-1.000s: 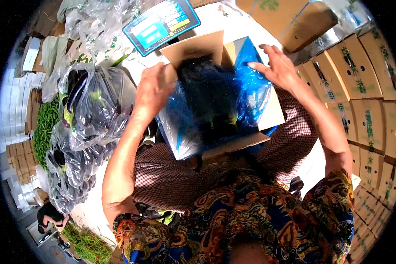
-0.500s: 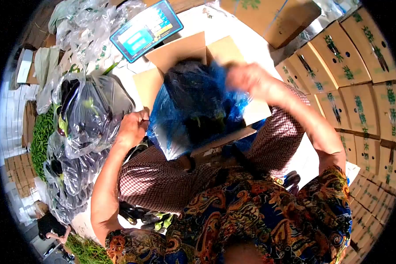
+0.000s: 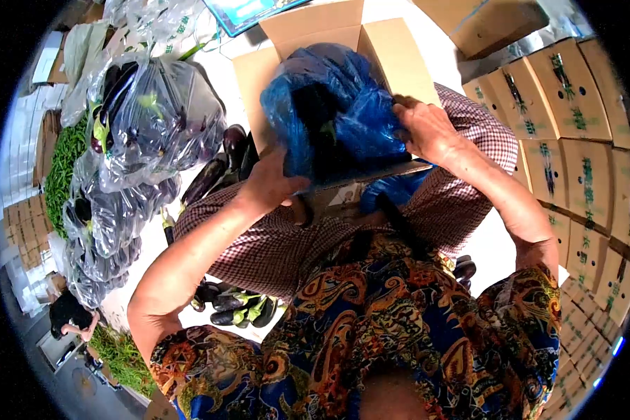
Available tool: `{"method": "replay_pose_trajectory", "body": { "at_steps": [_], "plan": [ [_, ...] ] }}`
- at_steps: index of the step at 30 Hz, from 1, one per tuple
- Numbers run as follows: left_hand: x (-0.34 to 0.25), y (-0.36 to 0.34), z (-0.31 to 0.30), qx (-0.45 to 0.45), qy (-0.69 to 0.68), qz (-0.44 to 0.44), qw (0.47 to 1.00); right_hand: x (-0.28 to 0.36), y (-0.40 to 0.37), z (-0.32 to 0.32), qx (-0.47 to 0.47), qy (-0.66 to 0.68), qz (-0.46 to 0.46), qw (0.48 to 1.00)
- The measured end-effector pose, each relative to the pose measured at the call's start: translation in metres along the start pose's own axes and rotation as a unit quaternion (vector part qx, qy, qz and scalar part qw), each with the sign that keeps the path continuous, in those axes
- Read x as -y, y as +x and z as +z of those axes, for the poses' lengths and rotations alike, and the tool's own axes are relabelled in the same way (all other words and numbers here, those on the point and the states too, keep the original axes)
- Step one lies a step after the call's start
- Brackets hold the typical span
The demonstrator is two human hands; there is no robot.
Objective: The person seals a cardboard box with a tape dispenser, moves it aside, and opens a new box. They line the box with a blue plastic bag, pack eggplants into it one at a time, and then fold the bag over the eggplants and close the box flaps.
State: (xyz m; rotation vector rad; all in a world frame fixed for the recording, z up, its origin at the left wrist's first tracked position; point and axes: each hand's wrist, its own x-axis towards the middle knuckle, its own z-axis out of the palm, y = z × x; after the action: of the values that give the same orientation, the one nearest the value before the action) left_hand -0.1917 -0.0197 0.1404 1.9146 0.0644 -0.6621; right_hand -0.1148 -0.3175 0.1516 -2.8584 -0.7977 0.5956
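Observation:
An open cardboard box (image 3: 406, 59) stands before my lap, lined with a blue plastic bag (image 3: 371, 126). Dark contents show through the gap in the bag; they look like eggplants, though shadow hides most of them. At the box's near left corner, my left hand (image 3: 267, 185) is closed over the edge, its thumb toward me and its other fingers partly hidden. My right hand (image 3: 430, 131) pinches the blue bag at the right side of the box, fingers curled.
Clear bags of eggplants (image 3: 150, 112) and loose eggplants (image 3: 206, 178) lie to the left, beside green peppers (image 3: 63, 182). A scale (image 3: 248, 10) sits at the top. Stacked cartons (image 3: 560, 154) line the right. A person (image 3: 70, 315) is at the far lower left.
My view has shifted, so the box appears higher. My right hand has come down from its blurred motion onto the bag's right side. My left hand has moved to the near left corner.

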Motion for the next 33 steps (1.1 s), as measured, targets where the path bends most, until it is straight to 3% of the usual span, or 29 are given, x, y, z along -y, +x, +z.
{"method": "replay_pose_trajectory", "body": {
  "at_steps": [2,3,4,6,7,8,9,10,12,15,16,17,18,19,20,21,22,23,25,26,28,29,30,32,33],
  "plan": [
    [-0.009,0.004,-0.010,0.066,0.059,-0.095,0.991,0.004,0.009,-0.007,0.150,0.041,0.038,0.987],
    [-0.013,0.006,-0.015,0.100,0.088,-0.141,0.981,-0.013,0.009,0.021,0.118,0.071,-0.022,0.990],
    [-0.013,0.004,-0.018,0.132,0.092,-0.138,0.977,0.000,0.007,0.002,0.182,0.044,-0.077,0.979],
    [-0.012,0.002,-0.023,0.193,0.098,-0.131,0.968,0.006,-0.005,-0.025,0.161,0.298,-0.047,0.940],
    [-0.022,-0.002,-0.026,0.175,0.073,-0.120,0.974,-0.002,-0.002,-0.016,0.097,0.308,-0.070,0.944],
    [-0.049,-0.006,-0.031,0.129,-0.018,-0.136,0.982,-0.013,-0.002,0.002,-0.092,0.264,-0.191,0.941],
    [-0.064,-0.004,-0.036,0.086,-0.229,-0.110,0.963,-0.013,0.005,-0.006,0.029,0.399,-0.115,0.909],
    [-0.075,0.003,-0.040,0.038,-0.428,-0.078,0.899,-0.013,0.010,-0.015,0.149,0.516,-0.035,0.843],
    [-0.093,0.019,-0.042,0.078,-0.280,-0.018,0.957,-0.014,0.008,-0.007,0.063,0.521,-0.031,0.851],
    [-0.078,0.042,0.003,0.075,-0.294,0.000,0.953,-0.004,0.001,-0.013,-0.010,0.439,-0.051,0.897],
    [-0.081,0.047,0.019,0.082,-0.307,0.010,0.948,-0.003,-0.001,-0.013,0.055,0.474,-0.036,0.878],
    [-0.085,0.053,0.028,0.103,-0.129,0.075,0.983,-0.001,-0.004,-0.012,0.121,0.505,-0.021,0.854],
    [-0.089,0.061,0.034,0.117,0.053,0.138,0.982,0.002,-0.005,-0.012,0.187,0.533,-0.008,0.825],
    [-0.095,0.067,0.039,0.125,0.234,0.196,0.944,0.014,-0.007,-0.017,0.097,0.366,-0.092,0.921],
    [-0.102,0.066,0.046,0.099,0.227,0.219,0.944,0.016,-0.007,0.001,0.076,0.485,-0.096,0.866],
    [-0.108,0.064,0.055,0.074,0.220,0.242,0.942,0.016,-0.007,0.013,0.043,0.673,-0.035,0.737],
    [-0.112,0.062,0.060,0.051,0.213,0.263,0.939,0.016,-0.008,0.020,0.008,0.824,0.027,0.565],
    [-0.112,0.062,0.057,0.019,0.231,0.335,0.913,0.009,-0.002,0.022,0.046,0.727,0.032,0.684],
    [-0.109,0.063,0.040,-0.013,0.260,0.346,0.902,-0.009,0.015,0.021,0.115,0.482,0.042,0.868],
    [-0.107,0.063,0.030,-0.029,0.275,0.351,0.895,-0.008,0.010,0.015,0.095,0.487,0.057,0.866],
    [-0.097,0.062,0.008,-0.160,0.275,0.322,0.891,-0.004,-0.002,0.001,0.058,0.497,0.088,0.861],
    [-0.090,0.064,-0.001,-0.218,0.284,0.296,0.885,-0.011,-0.003,0.018,-0.077,0.381,0.021,0.921],
    [-0.088,0.072,-0.014,-0.237,0.335,0.354,0.840,-0.019,0.000,0.033,-0.102,0.318,-0.003,0.943],
    [-0.072,0.095,-0.021,-0.272,0.358,0.308,0.838,-0.031,0.010,0.051,-0.150,0.186,-0.055,0.970],
    [-0.063,0.113,-0.022,-0.246,0.355,0.319,0.844,-0.023,0.011,0.043,-0.025,0.352,0.068,0.933]
  ]
}}
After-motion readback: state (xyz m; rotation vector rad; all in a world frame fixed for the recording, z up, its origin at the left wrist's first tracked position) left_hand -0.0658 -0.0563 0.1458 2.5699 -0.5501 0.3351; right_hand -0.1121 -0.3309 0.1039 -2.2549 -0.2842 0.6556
